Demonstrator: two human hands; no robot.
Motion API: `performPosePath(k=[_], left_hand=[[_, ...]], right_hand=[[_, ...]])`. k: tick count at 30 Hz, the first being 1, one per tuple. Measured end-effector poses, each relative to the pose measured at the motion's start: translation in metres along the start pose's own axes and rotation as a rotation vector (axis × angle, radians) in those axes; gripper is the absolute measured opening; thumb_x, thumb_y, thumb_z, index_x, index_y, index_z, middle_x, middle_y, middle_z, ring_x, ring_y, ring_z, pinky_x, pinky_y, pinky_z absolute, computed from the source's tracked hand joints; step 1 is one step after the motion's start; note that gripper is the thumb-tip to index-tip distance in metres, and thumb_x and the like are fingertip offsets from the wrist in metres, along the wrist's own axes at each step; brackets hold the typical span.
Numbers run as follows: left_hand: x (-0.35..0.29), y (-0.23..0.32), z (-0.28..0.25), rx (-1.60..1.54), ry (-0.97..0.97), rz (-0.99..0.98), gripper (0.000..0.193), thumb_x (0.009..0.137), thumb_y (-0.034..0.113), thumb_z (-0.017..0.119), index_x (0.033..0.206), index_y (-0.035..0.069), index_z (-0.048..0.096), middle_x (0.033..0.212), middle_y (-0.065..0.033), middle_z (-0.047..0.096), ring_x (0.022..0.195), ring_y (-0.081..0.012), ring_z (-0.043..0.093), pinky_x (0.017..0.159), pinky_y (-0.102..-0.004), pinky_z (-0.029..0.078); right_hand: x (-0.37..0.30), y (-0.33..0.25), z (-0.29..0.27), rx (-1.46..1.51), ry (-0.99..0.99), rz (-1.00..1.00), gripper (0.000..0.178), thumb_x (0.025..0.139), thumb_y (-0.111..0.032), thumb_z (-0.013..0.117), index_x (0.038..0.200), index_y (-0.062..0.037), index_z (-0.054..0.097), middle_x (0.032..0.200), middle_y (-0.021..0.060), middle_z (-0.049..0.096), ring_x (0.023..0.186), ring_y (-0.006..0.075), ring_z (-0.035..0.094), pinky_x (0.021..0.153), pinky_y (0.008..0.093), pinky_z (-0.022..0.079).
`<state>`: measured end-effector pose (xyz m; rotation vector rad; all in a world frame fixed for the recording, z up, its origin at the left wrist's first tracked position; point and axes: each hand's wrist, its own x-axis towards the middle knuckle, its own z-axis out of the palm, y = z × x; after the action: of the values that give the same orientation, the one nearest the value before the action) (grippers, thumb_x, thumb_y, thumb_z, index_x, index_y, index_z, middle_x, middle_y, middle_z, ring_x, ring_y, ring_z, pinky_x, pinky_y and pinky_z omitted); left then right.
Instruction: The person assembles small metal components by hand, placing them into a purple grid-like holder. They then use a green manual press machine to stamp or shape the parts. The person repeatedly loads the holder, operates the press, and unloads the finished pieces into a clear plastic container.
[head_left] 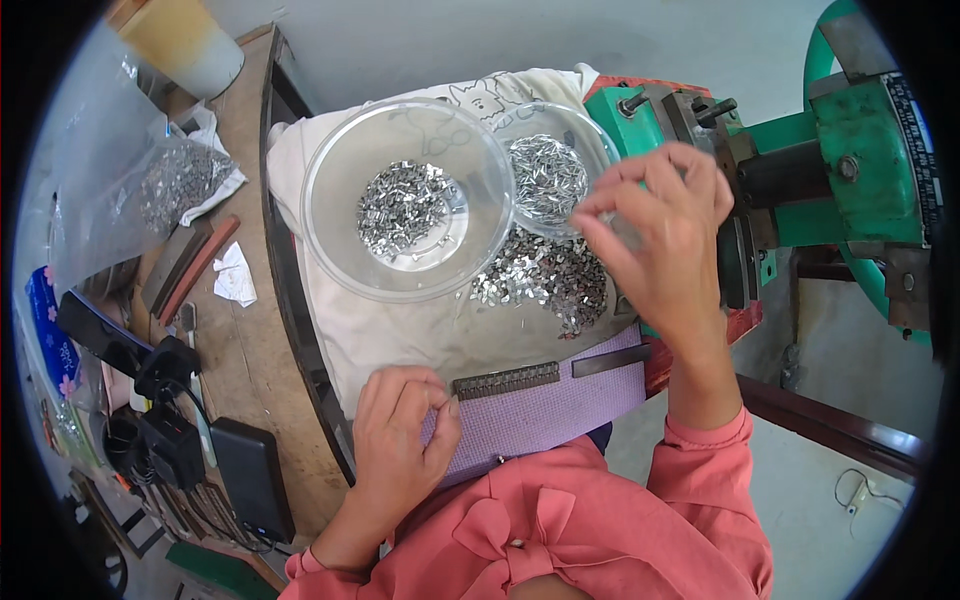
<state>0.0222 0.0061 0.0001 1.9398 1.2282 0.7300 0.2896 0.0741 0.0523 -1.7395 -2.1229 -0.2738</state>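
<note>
On the person's side of the big clear tub (pixel 326 200), a dark toothed strip (pixel 505 380) lies on a purple mat (pixel 545 425), its left end just beside the left hand (pixel 405 425). That hand's fingers are curled in toward the thumb, and from where I stand I can't tell whether they have hold of anything. A plain dark bar (pixel 610 361) lies farther right of the big tub, on the mat too. The right hand (pixel 655 225) hangs to the right of the big tub, by a smaller tub (pixel 600 140) of slim silvery pins (pixel 548 180); its thumb and forefinger tips come close together, but I can't make out anything between them. Small metal pieces (pixel 400 205) lie inside the big tub, and a loose heap of shiny bits (pixel 550 280) spreads at its lower right, on the pale cloth (pixel 390 335) beneath. Well right of the big tub stands a green machine (pixel 870 160); to its left, a wooden bench (pixel 255 365) carries a plastic bag (pixel 185 185) of metal bits.
</note>
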Motion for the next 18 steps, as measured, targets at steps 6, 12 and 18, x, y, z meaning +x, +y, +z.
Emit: performPosePath(k=[6, 12, 18], left_hand=[[0.014, 0.030, -0.013, -0.037, 0.016, 0.064, 0.018, 0.074, -0.002, 0.072, 0.084, 0.005, 0.059, 0.091, -0.0100, 0.063, 0.078, -0.0298, 0.061, 0.067, -0.0385, 0.048], [0.066, 0.053, -0.008, 0.073, 0.087, 0.300, 0.019, 0.074, -0.001, 0.073, 0.085, 0.004, 0.058, 0.087, -0.0115, 0.060, 0.076, -0.0317, 0.060, 0.066, -0.0396, 0.048], [0.150, 0.049, 0.019, 0.241, 0.162, 0.494, 0.015, 0.082, -0.002, 0.071, 0.094, 0.001, 0.063, 0.089, -0.0125, 0.062, 0.082, -0.0329, 0.061, 0.072, -0.0364, 0.050]], right_hand=[[-0.058, -0.008, -0.017, 0.298, 0.005, 0.081, 0.021, 0.065, -0.009, 0.085, 0.081, -0.0127, 0.073, 0.092, -0.0002, 0.065, 0.099, 0.0273, 0.054, 0.089, 0.0409, 0.039], [-0.100, -0.024, -0.008, 0.565, -0.015, 0.104, 0.022, 0.064, -0.007, 0.085, 0.082, -0.0106, 0.074, 0.092, 0.0015, 0.065, 0.091, 0.0261, 0.056, 0.083, 0.0377, 0.044], [-0.118, -0.036, -0.001, 0.653, -0.074, 0.046, 0.021, 0.068, -0.009, 0.084, 0.085, -0.0108, 0.073, 0.094, 0.0005, 0.065, 0.095, 0.0265, 0.055, 0.085, 0.0389, 0.044]])
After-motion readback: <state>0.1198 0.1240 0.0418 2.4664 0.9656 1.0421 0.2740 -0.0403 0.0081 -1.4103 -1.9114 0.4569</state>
